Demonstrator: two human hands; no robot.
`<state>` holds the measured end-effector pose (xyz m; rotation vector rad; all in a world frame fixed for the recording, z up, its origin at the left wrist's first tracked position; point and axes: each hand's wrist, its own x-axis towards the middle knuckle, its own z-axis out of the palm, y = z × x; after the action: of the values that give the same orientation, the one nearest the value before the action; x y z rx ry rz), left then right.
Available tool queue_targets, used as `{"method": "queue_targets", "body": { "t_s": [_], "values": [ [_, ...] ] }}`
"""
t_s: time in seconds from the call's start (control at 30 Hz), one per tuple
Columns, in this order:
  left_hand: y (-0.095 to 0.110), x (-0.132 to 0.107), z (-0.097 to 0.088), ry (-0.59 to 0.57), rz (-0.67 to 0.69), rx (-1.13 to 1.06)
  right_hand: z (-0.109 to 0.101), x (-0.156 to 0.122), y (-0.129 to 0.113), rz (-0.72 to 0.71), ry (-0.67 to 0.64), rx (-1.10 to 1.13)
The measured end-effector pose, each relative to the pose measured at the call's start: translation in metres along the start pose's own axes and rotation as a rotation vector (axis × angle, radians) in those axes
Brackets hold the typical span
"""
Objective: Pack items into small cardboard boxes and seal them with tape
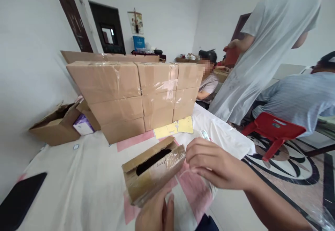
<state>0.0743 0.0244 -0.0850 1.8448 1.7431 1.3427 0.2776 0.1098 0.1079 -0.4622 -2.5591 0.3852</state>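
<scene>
A small brown cardboard box (149, 173) with a partly open top and clear tape on one end is held up over the table. My left hand (154, 215) supports it from below, fingers together against its underside. My right hand (217, 163) is at the taped right end, fingers curled and pinched on the tape or a clear plastic film there. Crinkled clear film (201, 185) hangs under that hand.
Stacked taped cartons (131, 94) stand behind on the cloth-covered table (78, 182). An open carton (54, 124) with a purple pack sits at left, a black phone (19, 199) near left. A person stands at right, two sit beyond, and a red stool (274, 129) is there.
</scene>
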Motion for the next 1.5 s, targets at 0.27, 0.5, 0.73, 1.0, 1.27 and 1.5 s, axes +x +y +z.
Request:
{"method": "queue_targets", "body": {
  "t_s": [0.27,0.5,0.73,1.0,1.27,1.5],
  "values": [
    [0.004,0.073,-0.047,0.272,0.256,0.622,0.005,0.025,0.036,0.094,-0.167,0.079],
    [-0.024,0.07,-0.051,-0.128,0.339,0.691,0.04,0.046,0.078,0.141,-0.267,0.214],
    [-0.025,0.072,-0.054,-0.184,0.331,0.706,0.079,0.07,0.116,0.077,-0.378,0.109],
    [-0.022,0.074,-0.056,-0.207,0.3,0.685,0.086,0.071,0.121,0.084,-0.384,0.055],
    [-0.022,0.073,-0.054,-0.173,0.333,0.731,0.092,0.072,0.119,0.119,-0.345,0.062],
    [-0.029,0.077,-0.054,-0.099,0.471,0.809,0.091,0.071,0.114,0.273,-0.305,0.123]
  ]
}}
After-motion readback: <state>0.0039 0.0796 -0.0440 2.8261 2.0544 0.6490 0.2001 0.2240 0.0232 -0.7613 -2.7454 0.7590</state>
